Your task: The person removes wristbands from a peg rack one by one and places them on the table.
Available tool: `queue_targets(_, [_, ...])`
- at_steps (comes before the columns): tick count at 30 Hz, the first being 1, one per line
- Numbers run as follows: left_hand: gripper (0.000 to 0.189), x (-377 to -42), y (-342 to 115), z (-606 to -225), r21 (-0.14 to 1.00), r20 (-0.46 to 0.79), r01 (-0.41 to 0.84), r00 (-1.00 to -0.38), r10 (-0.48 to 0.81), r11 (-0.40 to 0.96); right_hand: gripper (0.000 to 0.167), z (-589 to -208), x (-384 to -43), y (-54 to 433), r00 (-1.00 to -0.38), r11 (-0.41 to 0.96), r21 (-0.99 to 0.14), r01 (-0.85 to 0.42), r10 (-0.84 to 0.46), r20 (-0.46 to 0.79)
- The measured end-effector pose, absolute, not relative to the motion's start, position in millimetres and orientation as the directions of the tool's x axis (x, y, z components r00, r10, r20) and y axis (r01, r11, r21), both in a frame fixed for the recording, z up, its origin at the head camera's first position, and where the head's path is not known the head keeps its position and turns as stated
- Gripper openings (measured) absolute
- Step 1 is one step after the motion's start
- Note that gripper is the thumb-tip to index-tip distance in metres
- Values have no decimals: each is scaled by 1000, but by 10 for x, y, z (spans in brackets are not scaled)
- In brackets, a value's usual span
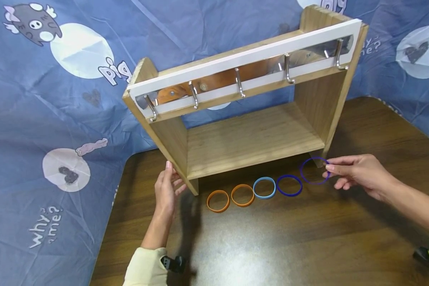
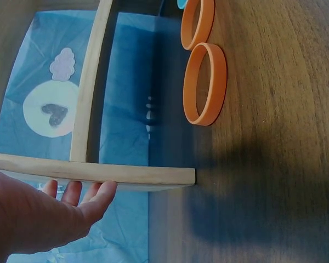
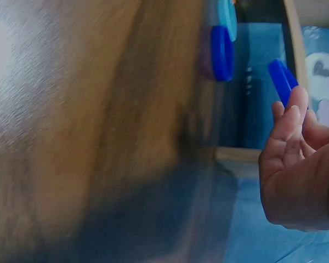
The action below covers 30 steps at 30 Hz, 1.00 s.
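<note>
My right hand (image 1: 366,174) pinches a purple silicone wristband (image 1: 315,183) between thumb and fingers, raised off the table near the shelf's right leg. The right wrist view shows that band (image 3: 281,79) tilted and nearly edge-on. My left hand (image 1: 166,192) rests against the lower left side panel of the wooden hook shelf (image 1: 250,131). Its fingers (image 2: 101,200) lie fairly straight along the panel's outer face. Between the hands, a row of bands lies on the table: an orange band (image 1: 218,211), another orange band (image 1: 242,205), a light blue band (image 1: 264,197) and a dark blue band (image 1: 289,195).
Across the shelf's upper front runs a white-edged mirror-like strip with several metal hooks (image 1: 238,82), all bare. The shelf stands toward the back of a brown wooden table (image 1: 257,246). Behind it hangs a blue printed cloth (image 1: 103,107).
</note>
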<state>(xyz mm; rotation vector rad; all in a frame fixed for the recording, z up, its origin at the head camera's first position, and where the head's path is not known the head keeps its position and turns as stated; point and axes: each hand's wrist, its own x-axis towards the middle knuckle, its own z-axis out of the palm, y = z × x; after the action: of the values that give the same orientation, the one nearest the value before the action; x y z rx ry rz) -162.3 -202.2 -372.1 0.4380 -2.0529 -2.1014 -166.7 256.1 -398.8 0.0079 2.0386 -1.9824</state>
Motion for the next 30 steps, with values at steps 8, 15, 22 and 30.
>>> queue_targets(8, [49,-1604,-2023,-3714,996,-90,-86,-941,-325,-27,49,-4225,-1729,2624,-916,303,-911,279,-199,-347])
queue_targets(15, [47,-1593,-2013,-3712,997,-74,-71,-943,-324,-20,45,-4252,-1778,2574,-923,514,-832,208,-179,-341])
queue_targets(22, [51,-1581,-1999,-3715,997,-83,-80,-944,-318,-22,36,-4239,-1777,2590,-943,668,-729,151,-123,-308])
queue_targets(30, [53,-1570,-2005,-3715,996,-84,-81,-948,-307,-22,32,-4234,-1753,2611,-953,692,-709,137,-104,-286])
